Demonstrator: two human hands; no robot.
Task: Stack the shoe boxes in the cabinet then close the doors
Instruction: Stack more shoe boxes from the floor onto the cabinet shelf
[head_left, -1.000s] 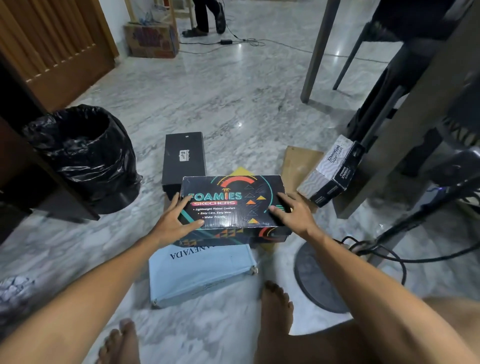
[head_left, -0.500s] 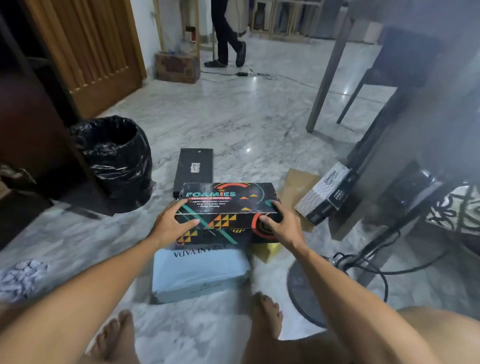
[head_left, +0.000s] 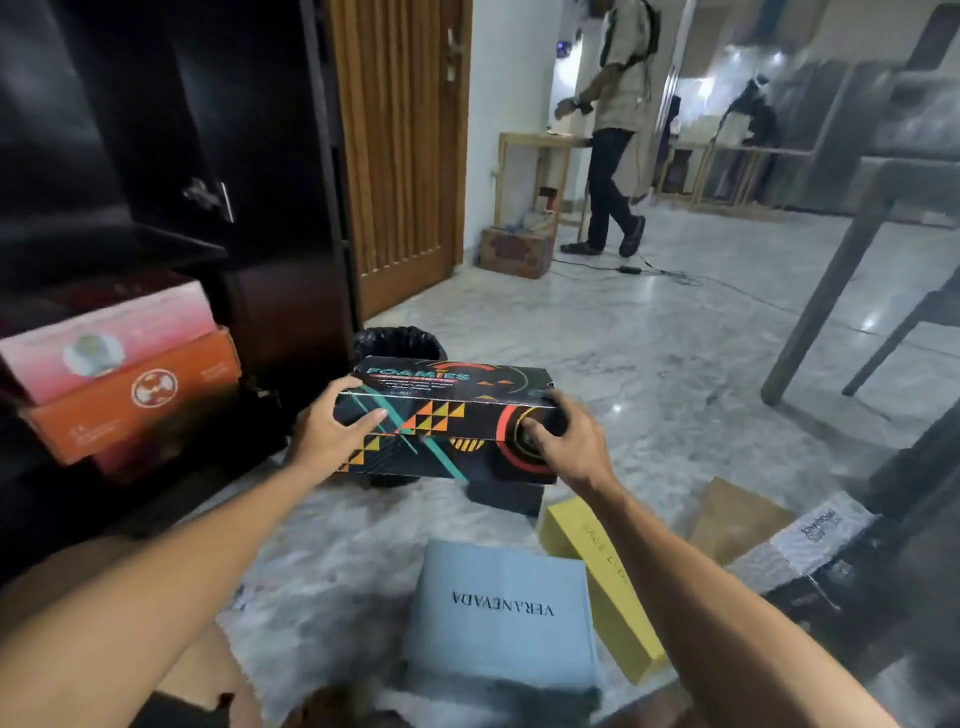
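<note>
Two hands hold one shoe box in the air, just right of the dark cabinet (head_left: 171, 156), which serves as landmark; its glossy, near-black wood stands open, with a small metal handle on the door; inside it, low on a shelf, a pink box (head_left: 109, 340) lies on an orange box (head_left: 135, 400), both smooth rectangular card, their print too blurred to read; right of the cabinet, on the veined marble floor (head_left: 649, 364), lie a pale blue box (head_left: 501, 613) lettered "VERANEVADA", a long yellow box (head_left: 597, 577), and a flat brown cardboard sheet (head_left: 737, 519); the black patterned box (head_left: 452, 421), matte card with orange triangles and teal stripes, reads "FOAMIES" on its lid; the left hand (head_left: 327, 431) grips its left end, fingers spread over lid and side; the right hand (head_left: 566, 441) grips its right end, fingers curled round the corner.
</note>
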